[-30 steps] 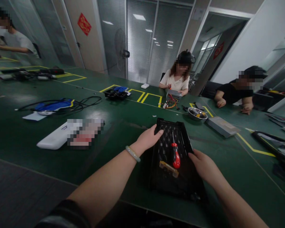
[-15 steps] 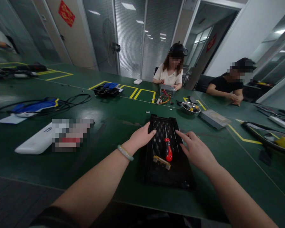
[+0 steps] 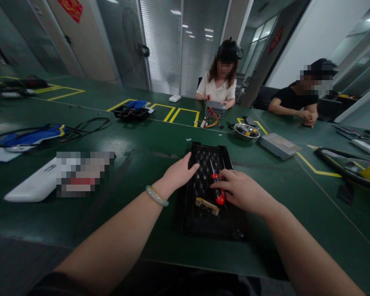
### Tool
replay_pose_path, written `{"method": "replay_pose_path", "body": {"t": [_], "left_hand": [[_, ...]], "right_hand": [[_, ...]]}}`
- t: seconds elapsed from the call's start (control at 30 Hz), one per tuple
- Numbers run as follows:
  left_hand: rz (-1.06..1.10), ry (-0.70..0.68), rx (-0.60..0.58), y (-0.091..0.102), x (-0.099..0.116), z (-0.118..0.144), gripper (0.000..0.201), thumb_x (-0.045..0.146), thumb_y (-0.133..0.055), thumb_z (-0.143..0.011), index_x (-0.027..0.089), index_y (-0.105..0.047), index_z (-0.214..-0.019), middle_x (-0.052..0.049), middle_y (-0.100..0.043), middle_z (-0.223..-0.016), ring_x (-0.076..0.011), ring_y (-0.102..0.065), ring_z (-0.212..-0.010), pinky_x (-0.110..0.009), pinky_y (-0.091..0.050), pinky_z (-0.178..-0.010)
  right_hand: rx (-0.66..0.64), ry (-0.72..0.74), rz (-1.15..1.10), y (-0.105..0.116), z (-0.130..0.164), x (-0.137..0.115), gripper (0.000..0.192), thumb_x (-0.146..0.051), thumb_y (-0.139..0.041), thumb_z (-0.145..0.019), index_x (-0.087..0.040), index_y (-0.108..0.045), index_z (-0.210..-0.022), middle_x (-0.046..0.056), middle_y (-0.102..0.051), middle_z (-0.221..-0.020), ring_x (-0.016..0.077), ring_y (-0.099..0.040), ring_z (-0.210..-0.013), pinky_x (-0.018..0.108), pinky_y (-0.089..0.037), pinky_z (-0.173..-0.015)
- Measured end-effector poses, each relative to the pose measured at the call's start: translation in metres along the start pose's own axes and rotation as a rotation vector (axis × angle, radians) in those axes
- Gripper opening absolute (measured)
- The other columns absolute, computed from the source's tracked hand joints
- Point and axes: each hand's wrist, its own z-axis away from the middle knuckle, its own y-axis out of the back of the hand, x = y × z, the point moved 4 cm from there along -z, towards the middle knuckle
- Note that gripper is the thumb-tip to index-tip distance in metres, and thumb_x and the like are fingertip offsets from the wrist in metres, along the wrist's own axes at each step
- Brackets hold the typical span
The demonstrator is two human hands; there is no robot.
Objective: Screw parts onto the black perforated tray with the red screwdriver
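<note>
A black tray-like case (image 3: 214, 225) with a patterned floor lies before me on the green table. My left hand (image 3: 179, 172) holds its left side, thumb over the rim and the other fingers mostly hidden outside. Inside the case is a screwdriver (image 3: 220, 198) with a red and black handle, its shaft pointing away from me. My right hand (image 3: 245, 190) reaches in over the right rim, its fingers closed about the handle. Just left of the handle's end sits a small brownish part (image 3: 207, 206) with metallic ends; neither hand touches it.
Left of me lie a white box-like device (image 3: 33, 183) and a blurred-out flat item. A metal bowl (image 3: 246, 132) of small parts and a grey flat box (image 3: 279, 146) stand beyond the case. Two people sit across the table, one handling a grey box with coloured wires (image 3: 214, 119).
My right hand has moved left from the case's right rim onto the screwdriver handle. The screwdriver is slightly more tilted. My left hand stays on the case. The whole view has shifted a little.
</note>
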Motion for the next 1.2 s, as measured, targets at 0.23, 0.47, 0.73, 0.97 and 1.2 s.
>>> {"method": "replay_pose_path", "body": {"t": [0.23,0.47,0.73,0.97,1.2], "left_hand": [[-0.108,-0.167,0.123,0.025,0.027,0.013,0.058,0.048,-0.053,-0.093,0.016,-0.047,-0.141,-0.012,-0.06,-0.12,-0.0258,-0.057,-0.112,-0.039,-0.043,-0.102],[-0.073,-0.492,-0.481,0.017,0.066,0.041,0.024,0.036,-0.053,-0.092,0.026,-0.074,-0.098,-0.005,-0.068,-0.101,-0.0226,-0.061,-0.101,-0.038,-0.041,-0.101],[-0.124,-0.559,-0.584,0.007,0.07,0.05,0.021,0.038,-0.057,-0.092,0.029,-0.074,-0.101,-0.002,-0.071,-0.099,-0.0213,-0.063,-0.096,-0.034,-0.044,-0.091],[-0.205,-0.647,-0.498,0.01,0.074,0.051,0.017,0.032,-0.056,-0.093,0.023,-0.071,-0.092,0.0,-0.069,-0.09,-0.0162,-0.063,-0.084,-0.029,-0.045,-0.079],[-0.286,-0.629,-0.455,0.012,0.074,0.05,0.017,0.032,-0.058,-0.09,0.021,-0.07,-0.085,-0.001,-0.067,-0.084,-0.0166,-0.061,-0.079,-0.029,-0.044,-0.075]], "right_hand": [[0.684,-0.249,-0.459,0.01,0.029,0.033,0.035,-0.024,-0.068,-0.087,-0.025,-0.064,-0.122,0.007,-0.059,-0.117,0.0235,-0.058,-0.108,0.04,-0.048,-0.095],[1.365,-0.466,-1.096,0.005,0.047,0.067,0.021,-0.04,-0.066,-0.086,-0.02,-0.062,-0.092,-0.001,-0.061,-0.084,0.0079,-0.05,-0.054,0.02,-0.041,-0.048],[1.287,-0.432,-1.352,0.013,0.042,0.046,0.024,-0.04,-0.072,-0.077,-0.02,-0.061,-0.084,-0.002,-0.058,-0.074,0.0064,-0.042,-0.044,0.018,-0.025,-0.032],[1.007,-0.244,-1.361,0.004,0.034,0.022,0.023,-0.039,-0.076,-0.081,-0.023,-0.064,-0.091,0.0,-0.061,-0.081,0.0072,-0.043,-0.044,0.021,-0.031,-0.033],[1.028,-0.13,-1.046,0.01,0.04,0.015,0.022,-0.04,-0.075,-0.083,-0.024,-0.064,-0.095,0.004,-0.059,-0.086,0.0162,-0.052,-0.064,0.026,-0.039,-0.042]]}}
